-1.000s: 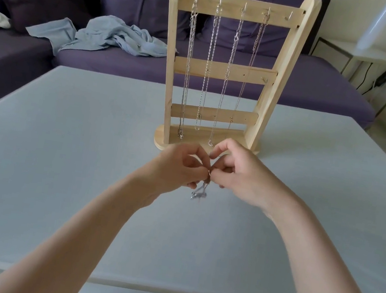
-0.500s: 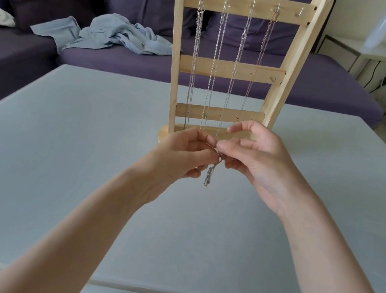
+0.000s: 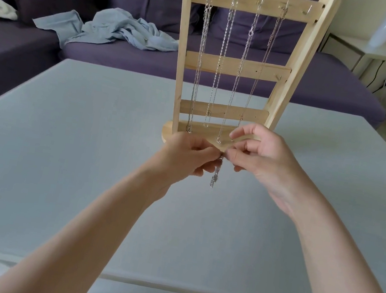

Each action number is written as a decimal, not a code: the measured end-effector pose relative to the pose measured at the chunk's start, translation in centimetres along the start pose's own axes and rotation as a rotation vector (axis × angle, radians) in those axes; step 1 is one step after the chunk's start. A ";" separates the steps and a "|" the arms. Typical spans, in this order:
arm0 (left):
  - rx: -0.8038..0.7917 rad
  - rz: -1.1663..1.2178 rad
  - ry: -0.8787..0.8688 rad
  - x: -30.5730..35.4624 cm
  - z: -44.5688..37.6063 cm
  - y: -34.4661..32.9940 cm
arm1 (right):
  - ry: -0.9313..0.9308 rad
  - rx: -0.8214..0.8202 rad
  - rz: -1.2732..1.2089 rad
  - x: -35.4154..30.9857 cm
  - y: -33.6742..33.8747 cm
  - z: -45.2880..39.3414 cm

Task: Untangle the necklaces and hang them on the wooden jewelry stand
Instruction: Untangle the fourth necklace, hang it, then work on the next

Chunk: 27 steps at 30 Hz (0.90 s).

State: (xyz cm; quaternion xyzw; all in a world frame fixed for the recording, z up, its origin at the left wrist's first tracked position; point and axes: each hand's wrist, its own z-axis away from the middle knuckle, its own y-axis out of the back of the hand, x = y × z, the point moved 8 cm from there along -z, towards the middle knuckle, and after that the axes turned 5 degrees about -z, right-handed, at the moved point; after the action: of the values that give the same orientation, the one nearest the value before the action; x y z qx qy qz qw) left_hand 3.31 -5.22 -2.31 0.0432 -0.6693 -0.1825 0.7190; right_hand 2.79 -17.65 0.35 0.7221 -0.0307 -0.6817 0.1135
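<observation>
We hold the last necklace (image 3: 215, 175) up in the air just in front of the base of the wooden jewelry stand (image 3: 236, 66), its fine silver chain bunched into a short dangling clump that hangs below our fingertips and clear of the surface (image 3: 83, 153). Our left hand (image 3: 186, 156) pinches the top of the chain between thumb and curled fingers, and our right hand (image 3: 259, 157) pinches it from the other side with thumb and forefinger, the remaining fingers lifted and loosely fanned above. We judge that we are in the untangling step for this chain: the links look knotted together, though they are too small for us to say where the snarl sits. Next we would need to tease the strands apart with small, gentle pulls, find a loop, then lift it to the free hook (image 3: 308, 10) at the right end of the top rail. Four necklaces (image 3: 234, 76) already hang straight from the other hooks, thin and glinting, their lower ends reaching down to the base. The stand is pale, smooth, unfinished-looking wood, with three flat crossbars between two uprights on a rounded foot. The surface beneath is matte light grey and flat. Beyond it is a purple fabric sofa (image 3: 224, 75) with a crumpled pale-blue cloth (image 3: 119, 29) lying on the seat, and a small white side table (image 3: 380, 57) at the right.
</observation>
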 end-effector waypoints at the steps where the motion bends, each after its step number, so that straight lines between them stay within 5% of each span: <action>1: 0.006 -0.009 -0.005 0.1 0.0 0.0 | -0.011 -0.012 0.012 0.1 -0.2 0.0; 9: 0.179 -0.423 -0.415 3.8 1.6 -0.1 | -0.142 -0.034 0.034 0.9 0.2 0.1; 17: 0.154 -0.471 -0.353 2.7 0.9 -0.2 | -0.269 0.051 0.087 2.5 -0.2 0.4; 27: -0.004 0.188 -0.056 1.2 0.1 0.0 | -0.140 0.068 -0.453 1.1 -0.3 -0.1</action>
State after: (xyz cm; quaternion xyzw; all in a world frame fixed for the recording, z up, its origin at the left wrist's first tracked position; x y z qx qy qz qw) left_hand 3.29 -5.57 -1.18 -0.0265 -0.6898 -0.1165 0.7141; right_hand 2.96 -17.59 -0.77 0.6650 0.1015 -0.7367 -0.0691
